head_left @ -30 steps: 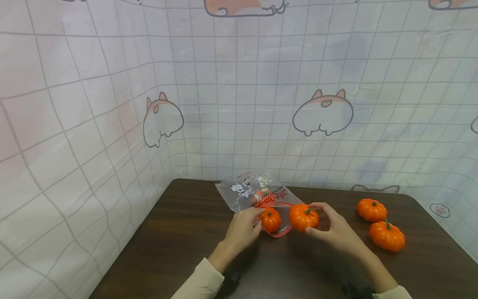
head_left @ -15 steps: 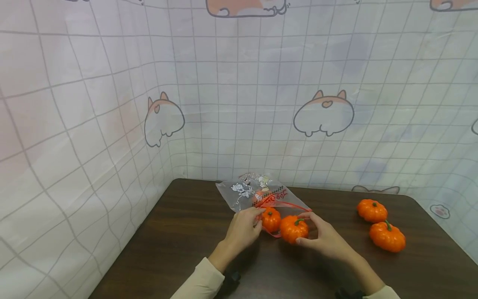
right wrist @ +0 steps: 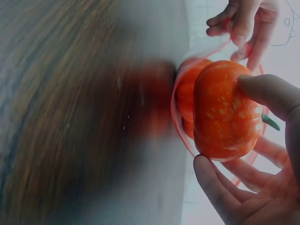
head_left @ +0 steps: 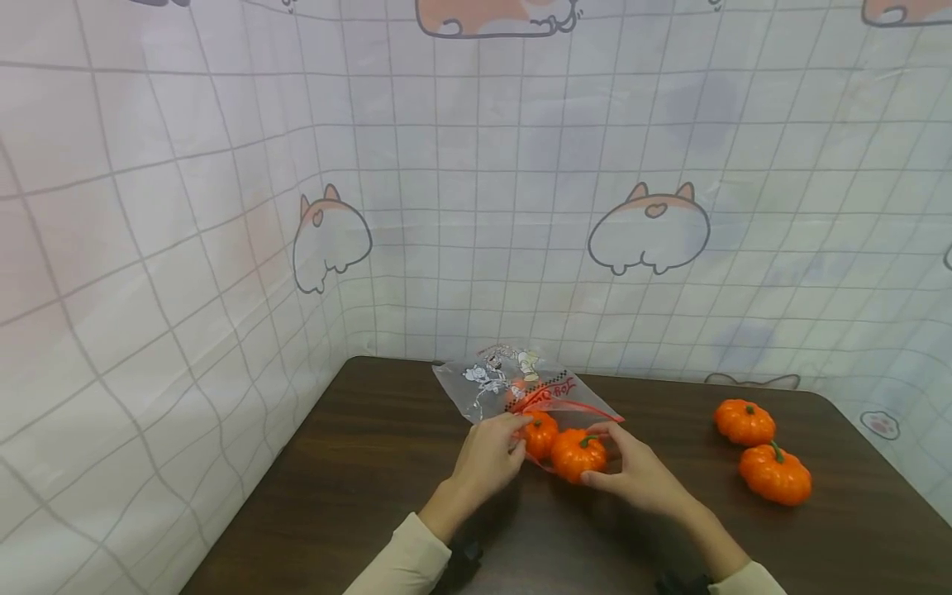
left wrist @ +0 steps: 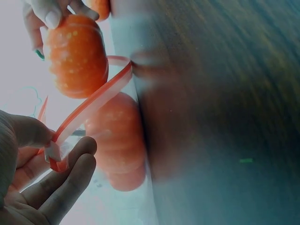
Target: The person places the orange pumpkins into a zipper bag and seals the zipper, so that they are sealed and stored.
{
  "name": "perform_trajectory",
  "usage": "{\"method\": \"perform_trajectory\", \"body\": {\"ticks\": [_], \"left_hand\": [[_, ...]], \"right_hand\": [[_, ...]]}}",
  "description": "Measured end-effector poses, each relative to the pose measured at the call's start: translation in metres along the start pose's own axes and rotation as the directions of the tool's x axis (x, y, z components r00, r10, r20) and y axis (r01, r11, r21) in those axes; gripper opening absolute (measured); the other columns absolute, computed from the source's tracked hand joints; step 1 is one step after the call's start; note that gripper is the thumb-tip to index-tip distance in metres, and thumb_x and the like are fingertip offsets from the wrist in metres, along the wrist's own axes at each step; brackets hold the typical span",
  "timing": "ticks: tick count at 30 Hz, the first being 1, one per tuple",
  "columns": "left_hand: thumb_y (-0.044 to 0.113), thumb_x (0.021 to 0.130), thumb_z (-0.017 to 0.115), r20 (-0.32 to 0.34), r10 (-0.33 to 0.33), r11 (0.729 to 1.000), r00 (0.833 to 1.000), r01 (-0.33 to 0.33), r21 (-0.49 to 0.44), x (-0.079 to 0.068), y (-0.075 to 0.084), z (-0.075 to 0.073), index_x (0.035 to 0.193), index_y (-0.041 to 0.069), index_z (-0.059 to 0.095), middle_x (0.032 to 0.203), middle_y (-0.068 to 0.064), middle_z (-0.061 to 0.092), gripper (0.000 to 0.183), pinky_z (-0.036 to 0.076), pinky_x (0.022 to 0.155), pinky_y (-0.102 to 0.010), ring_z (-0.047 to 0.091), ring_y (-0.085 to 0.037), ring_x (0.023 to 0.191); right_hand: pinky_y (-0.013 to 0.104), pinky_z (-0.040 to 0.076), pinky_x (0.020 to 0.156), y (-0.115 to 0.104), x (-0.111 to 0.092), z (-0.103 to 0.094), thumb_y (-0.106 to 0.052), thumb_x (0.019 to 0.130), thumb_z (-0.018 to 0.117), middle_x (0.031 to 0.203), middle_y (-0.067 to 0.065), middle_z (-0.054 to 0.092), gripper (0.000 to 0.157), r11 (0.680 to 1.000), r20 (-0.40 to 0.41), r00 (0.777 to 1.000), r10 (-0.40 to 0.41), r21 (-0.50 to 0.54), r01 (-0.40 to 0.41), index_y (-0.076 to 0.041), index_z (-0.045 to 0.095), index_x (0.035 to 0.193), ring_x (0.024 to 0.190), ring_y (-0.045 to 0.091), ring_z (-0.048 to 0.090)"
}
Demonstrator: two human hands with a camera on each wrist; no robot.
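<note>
My left hand (head_left: 487,453) pinches the red zip edge (left wrist: 93,104) of a clear printed plastic bag (head_left: 483,401), holding its mouth apart. A small orange toy pumpkin (head_left: 576,457) with a green stem is in my right hand (head_left: 645,473), gripped between thumb and fingers. In the right wrist view this pumpkin (right wrist: 227,112) overlaps the bag's mouth, its stem pointing away from the table. Inside the bag lies another pumpkin (head_left: 542,434), seen through the film (left wrist: 115,133) in the left wrist view. More orange shows behind it, deeper in the bag.
Two more orange pumpkins, one farther back (head_left: 744,422) and one nearer (head_left: 776,474), sit close together on the right of the dark wooden table (head_left: 357,463). A white gridded curtain (head_left: 476,207) with cartoon dogs hangs behind and to the left.
My right hand has carried its pumpkin left and nearer to me, down to the bag's mouth beside the pumpkin inside. The left hand has kept its hold on the bag.
</note>
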State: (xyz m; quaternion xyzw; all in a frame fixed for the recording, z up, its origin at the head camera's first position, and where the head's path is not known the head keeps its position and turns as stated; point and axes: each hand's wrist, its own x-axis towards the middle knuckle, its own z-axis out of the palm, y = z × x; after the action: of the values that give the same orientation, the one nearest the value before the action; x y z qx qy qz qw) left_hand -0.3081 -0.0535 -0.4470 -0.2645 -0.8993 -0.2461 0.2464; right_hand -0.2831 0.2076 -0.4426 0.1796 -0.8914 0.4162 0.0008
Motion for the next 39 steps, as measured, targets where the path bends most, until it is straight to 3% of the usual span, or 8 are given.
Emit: {"method": "perform_trajectory", "body": {"ticks": [8, 17, 31, 39], "left_hand": [[0.01, 0.087, 0.072, 0.005, -0.005, 1.0, 1.0, 0.005, 0.01, 0.0, 0.001, 0.0, 0.119, 0.012, 0.077, 0.115, -0.002, 0.077, 0.032, 0.06, 0.084, -0.034, 0.072, -0.014, 0.091], [0.011, 0.087, 0.074, 0.02, -0.016, 1.0, 1.0, 0.015, 0.009, 0.0, 0.001, 0.0, 0.119, 0.011, 0.077, 0.119, -0.003, 0.076, 0.032, 0.059, 0.087, -0.035, 0.073, -0.015, 0.096], [0.012, 0.087, 0.075, 0.011, -0.007, 1.0, 1.0, 0.006, 0.031, 0.001, 0.001, 0.0, 0.118, 0.012, 0.077, 0.109, -0.001, 0.078, 0.032, 0.06, 0.084, -0.035, 0.073, -0.016, 0.091], [0.012, 0.088, 0.075, 0.02, -0.014, 0.999, 1.0, 0.014, 0.03, 0.001, 0.002, -0.001, 0.119, 0.012, 0.077, 0.107, -0.001, 0.078, 0.031, 0.06, 0.083, -0.034, 0.072, -0.014, 0.087]], "right_hand": [[0.048, 0.058, 0.09, 0.001, 0.008, 0.009, -0.032, 0.084, 0.084, 0.139, 0.022, 0.059, 0.066, 1.0, -0.03, 1.0, 0.004, -0.01, -0.005, -0.009, 0.052, 0.137, 0.115, 0.036, 0.067], [0.053, 0.054, 0.095, -0.004, 0.016, 0.016, -0.035, 0.085, 0.083, 0.138, 0.021, 0.06, 0.066, 0.999, -0.043, 0.998, 0.039, -0.031, -0.04, -0.01, 0.052, 0.137, 0.113, 0.033, 0.066], [0.056, 0.053, 0.093, -0.008, 0.023, 0.025, -0.037, 0.085, 0.083, 0.139, 0.019, 0.062, 0.065, 0.995, -0.061, 0.996, 0.07, -0.067, -0.074, -0.014, 0.053, 0.137, 0.115, 0.035, 0.066], [0.05, 0.054, 0.088, -0.007, 0.029, 0.032, -0.035, 0.084, 0.084, 0.137, 0.016, 0.064, 0.064, 0.994, -0.068, 0.996, 0.062, -0.081, -0.068, -0.013, 0.054, 0.137, 0.108, 0.029, 0.065]]}}
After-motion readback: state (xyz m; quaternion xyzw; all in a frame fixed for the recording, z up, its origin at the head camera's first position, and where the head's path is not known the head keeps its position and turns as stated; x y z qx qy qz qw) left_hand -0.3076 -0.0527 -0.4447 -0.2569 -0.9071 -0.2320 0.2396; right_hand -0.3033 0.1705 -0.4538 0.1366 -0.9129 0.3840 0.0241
